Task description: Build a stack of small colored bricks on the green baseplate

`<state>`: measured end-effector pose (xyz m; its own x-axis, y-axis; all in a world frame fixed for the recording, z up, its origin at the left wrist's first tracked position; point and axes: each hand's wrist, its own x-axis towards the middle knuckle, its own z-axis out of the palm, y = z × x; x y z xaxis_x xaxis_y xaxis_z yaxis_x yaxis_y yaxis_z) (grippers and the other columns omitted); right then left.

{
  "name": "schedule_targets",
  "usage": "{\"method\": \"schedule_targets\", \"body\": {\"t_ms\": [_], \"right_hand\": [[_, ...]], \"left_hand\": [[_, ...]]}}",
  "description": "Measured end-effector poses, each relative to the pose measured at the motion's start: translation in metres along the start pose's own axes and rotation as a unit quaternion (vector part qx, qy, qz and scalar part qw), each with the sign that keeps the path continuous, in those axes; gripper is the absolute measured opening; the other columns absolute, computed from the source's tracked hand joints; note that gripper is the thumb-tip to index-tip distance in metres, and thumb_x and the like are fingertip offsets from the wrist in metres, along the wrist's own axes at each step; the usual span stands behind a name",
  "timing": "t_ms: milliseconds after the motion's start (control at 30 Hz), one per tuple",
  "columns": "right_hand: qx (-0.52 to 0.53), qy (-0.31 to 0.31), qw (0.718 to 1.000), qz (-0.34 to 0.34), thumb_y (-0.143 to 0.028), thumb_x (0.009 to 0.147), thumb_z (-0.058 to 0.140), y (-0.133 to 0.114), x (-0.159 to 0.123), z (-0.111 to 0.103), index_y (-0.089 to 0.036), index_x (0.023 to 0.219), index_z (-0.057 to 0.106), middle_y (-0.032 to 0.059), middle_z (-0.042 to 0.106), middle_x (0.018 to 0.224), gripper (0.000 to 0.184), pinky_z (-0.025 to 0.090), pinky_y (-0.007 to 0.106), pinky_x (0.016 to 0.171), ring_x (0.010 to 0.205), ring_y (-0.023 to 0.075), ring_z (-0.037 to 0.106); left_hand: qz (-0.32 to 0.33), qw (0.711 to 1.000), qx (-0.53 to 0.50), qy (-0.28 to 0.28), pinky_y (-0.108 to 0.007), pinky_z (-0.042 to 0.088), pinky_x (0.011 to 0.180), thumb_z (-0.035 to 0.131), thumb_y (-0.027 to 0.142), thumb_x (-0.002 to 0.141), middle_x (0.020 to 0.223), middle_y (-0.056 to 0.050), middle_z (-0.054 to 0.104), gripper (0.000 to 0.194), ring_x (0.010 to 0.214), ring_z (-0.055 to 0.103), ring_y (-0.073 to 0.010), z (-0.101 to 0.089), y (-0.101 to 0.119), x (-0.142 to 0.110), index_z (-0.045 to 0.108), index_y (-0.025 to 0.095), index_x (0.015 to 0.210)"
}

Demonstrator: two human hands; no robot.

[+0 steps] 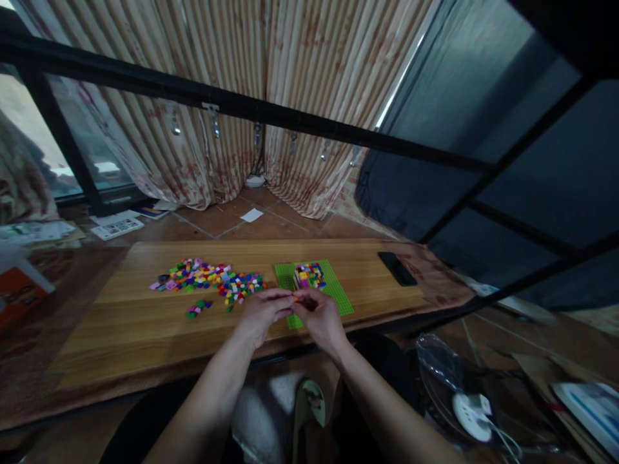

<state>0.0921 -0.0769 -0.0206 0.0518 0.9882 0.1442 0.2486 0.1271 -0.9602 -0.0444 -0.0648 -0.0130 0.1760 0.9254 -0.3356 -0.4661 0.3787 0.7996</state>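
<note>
My left hand and my right hand meet over the near edge of a green baseplate on a wooden table. Their fingertips pinch together on a small orange piece, too small to name for sure. A block of multicoloured bricks stands on the baseplate just beyond the hands. A spread of loose coloured bricks lies on the table to the left of my left hand, with a few more bricks apart from it, nearer me.
A black phone lies at the table's right end. Striped curtains hang behind, papers lie on the tiled floor. A white power strip and plastic sit low right, an orange box at left.
</note>
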Motion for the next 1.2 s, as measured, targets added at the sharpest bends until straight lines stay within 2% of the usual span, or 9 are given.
{"method": "schedule_targets", "body": {"t_ms": [100, 233, 367, 500, 633, 833, 1200], "right_hand": [[0.059, 0.014, 0.998, 0.009, -0.03, 0.071, 0.068, 0.001, -0.003, -0.006, -0.02, 0.083, 0.072, 0.0029, 0.07, 0.079, 0.016, 0.05, 0.028, 0.068, 0.071, 0.0154, 0.062], [0.126, 0.043, 0.99, 0.048, -0.036, 0.067, 0.072, 0.004, -0.005, -0.014, -0.019, 0.076, 0.072, 0.0007, 0.067, 0.067, 0.019, 0.047, 0.026, 0.057, 0.058, 0.0128, 0.056], [0.129, 0.073, 0.987, 0.066, -0.036, 0.064, 0.073, 0.011, 0.005, -0.029, -0.018, 0.076, 0.071, 0.0002, 0.067, 0.066, 0.022, 0.045, 0.026, 0.055, 0.055, 0.0114, 0.054], [0.061, 0.151, 0.986, 0.026, -0.033, 0.063, 0.071, 0.024, 0.033, -0.053, -0.017, 0.074, 0.069, 0.0016, 0.069, 0.071, 0.02, 0.049, 0.027, 0.064, 0.065, 0.0142, 0.061], [-0.064, 0.15, 0.987, -0.006, -0.028, 0.066, 0.067, 0.034, 0.06, -0.065, -0.017, 0.08, 0.069, 0.0033, 0.071, 0.074, 0.018, 0.051, 0.029, 0.068, 0.068, 0.0166, 0.065], [-0.179, 0.133, 0.975, -0.001, -0.024, 0.067, 0.066, 0.035, 0.07, -0.061, -0.018, 0.087, 0.07, 0.0034, 0.073, 0.073, 0.022, 0.051, 0.028, 0.066, 0.068, 0.0176, 0.067], [-0.233, 0.131, 0.963, 0.017, -0.024, 0.068, 0.068, 0.023, 0.07, -0.057, -0.017, 0.092, 0.069, 0.0037, 0.073, 0.073, 0.025, 0.048, 0.026, 0.064, 0.068, 0.0174, 0.068]], "left_hand": [[-0.01, 1.0, -0.022, -0.01, -0.024, 0.052, 0.072, 0.088, 0.02, 0.041, 0.07, -0.004, 0.072, 0.032, 0.069, 0.066, -0.0134, 0.005, -0.003, 0.001, 0.072, 0.013, 0.068], [-0.022, 0.999, -0.031, -0.03, -0.023, 0.051, 0.073, 0.088, 0.019, 0.04, 0.069, -0.003, 0.071, 0.031, 0.069, 0.065, -0.0116, 0.014, -0.011, 0.002, 0.072, 0.013, 0.067], [-0.025, 0.999, -0.006, -0.031, -0.022, 0.049, 0.068, 0.087, 0.021, 0.042, 0.067, -0.003, 0.07, 0.03, 0.065, 0.062, -0.0103, 0.02, -0.017, 0.004, 0.072, 0.013, 0.067], [0.001, 0.999, 0.039, -0.006, -0.023, 0.046, 0.067, 0.084, 0.023, 0.046, 0.067, -0.003, 0.07, 0.029, 0.065, 0.06, -0.0104, 0.016, -0.016, 0.008, 0.072, 0.013, 0.07], [0.034, 0.996, 0.069, 0.035, -0.023, 0.044, 0.066, 0.082, 0.024, 0.047, 0.066, -0.003, 0.069, 0.027, 0.065, 0.06, -0.011, 0.008, -0.008, 0.012, 0.072, 0.014, 0.071], [0.043, 0.995, 0.078, 0.042, -0.024, 0.043, 0.066, 0.08, 0.024, 0.048, 0.065, -0.002, 0.067, 0.026, 0.064, 0.058, -0.0112, 0.006, -0.004, 0.012, 0.072, 0.014, 0.07], [0.063, 0.993, 0.094, 0.041, -0.023, 0.042, 0.062, 0.08, 0.026, 0.051, 0.064, -0.002, 0.066, 0.025, 0.061, 0.056, -0.0107, 0.003, -0.004, 0.012, 0.072, 0.015, 0.072]]}}
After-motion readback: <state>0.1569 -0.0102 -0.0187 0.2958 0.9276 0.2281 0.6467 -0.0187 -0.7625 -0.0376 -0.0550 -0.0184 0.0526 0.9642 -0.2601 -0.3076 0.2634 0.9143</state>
